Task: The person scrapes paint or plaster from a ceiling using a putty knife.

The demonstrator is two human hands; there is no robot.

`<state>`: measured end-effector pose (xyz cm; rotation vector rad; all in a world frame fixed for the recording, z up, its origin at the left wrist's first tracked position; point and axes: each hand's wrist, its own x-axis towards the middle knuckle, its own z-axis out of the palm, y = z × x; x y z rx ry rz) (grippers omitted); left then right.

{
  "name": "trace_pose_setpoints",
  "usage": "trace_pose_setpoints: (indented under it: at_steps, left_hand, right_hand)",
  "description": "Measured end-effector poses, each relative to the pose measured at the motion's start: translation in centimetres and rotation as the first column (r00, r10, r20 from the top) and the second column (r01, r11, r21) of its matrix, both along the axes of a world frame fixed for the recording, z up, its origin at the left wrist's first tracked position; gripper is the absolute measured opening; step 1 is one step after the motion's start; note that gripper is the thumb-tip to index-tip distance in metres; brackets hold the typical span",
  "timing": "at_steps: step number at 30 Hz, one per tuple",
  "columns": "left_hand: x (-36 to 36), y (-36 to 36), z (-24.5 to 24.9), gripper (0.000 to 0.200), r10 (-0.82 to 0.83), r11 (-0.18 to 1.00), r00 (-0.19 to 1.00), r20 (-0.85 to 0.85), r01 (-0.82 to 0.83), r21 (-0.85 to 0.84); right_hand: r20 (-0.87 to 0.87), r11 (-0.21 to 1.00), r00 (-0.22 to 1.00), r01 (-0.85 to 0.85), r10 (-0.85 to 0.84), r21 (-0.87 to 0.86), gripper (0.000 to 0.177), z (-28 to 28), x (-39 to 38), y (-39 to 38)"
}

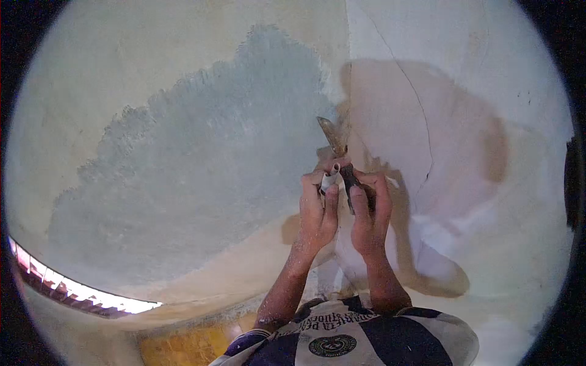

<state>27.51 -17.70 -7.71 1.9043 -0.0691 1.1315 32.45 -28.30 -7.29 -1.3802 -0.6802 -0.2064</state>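
Note:
In front of the wall, both my hands are raised close together. My left hand [317, 210] is closed around a small white tube-shaped piece [329, 179] with a round open end. My right hand [370, 210] grips the dark handle of a scraper [332, 135]. Its stained, tapered metal blade points up and to the left, in front of the wall corner. Fingers of the two hands meet near the base of the blade. What kind of thing the white piece is, I cannot tell.
A large grey patch [195, 165] with a ragged edge covers the left wall. On the right wall [464, 36] a thin crack runs down beside a broad shadow. A bright slatted opening [85, 291] lies at lower left, and a yellow-brown surface [183, 344] below.

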Motion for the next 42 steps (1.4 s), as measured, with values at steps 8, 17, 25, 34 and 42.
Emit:
trace_pose_setpoints:
  at_steps: [8, 17, 25, 34, 42]
  left_hand:
    - [0.2, 0.5, 3.8, 0.028, -0.181, 0.978, 0.983, -0.029, 0.176, -0.115]
    - [2.9, 1.7, 3.1, 0.024, -0.078, 0.985, 0.993, 0.093, 0.062, 0.163]
    - [3.9, 1.6, 2.2, 0.026, -0.096, 0.995, 0.986, 0.133, 0.098, -0.005]
    - [3.4, 1.1, 2.8, 0.03, -0.12, 0.99, 0.989, 0.085, 0.126, -0.063]
    - [2.8, 1.0, 2.8, 0.031, -0.063, 0.998, 0.997, -0.035, 0.062, -0.028]
  right_hand:
    - [0.0, 0.99, 0.994, 0.111, -0.111, -0.086, 0.02, 2.3, -1.8, 1.6]
    - [0.054, 0.96, 0.959, 0.278, -0.277, -0.015, 0.022, 2.9, -2.3, 2.5]
    - [-0.002, 0.972, 0.972, 0.234, -0.234, 0.015, 0.023, 2.4, -1.6, 3.0]
    - [-0.11, 0.989, 0.985, 0.136, -0.129, 0.055, 0.025, 1.8, -2.1, 3.0]
    - [-0.13, 0.987, 0.99, 0.082, -0.064, 0.139, 0.026, 1.2, -1.6, 2.7]
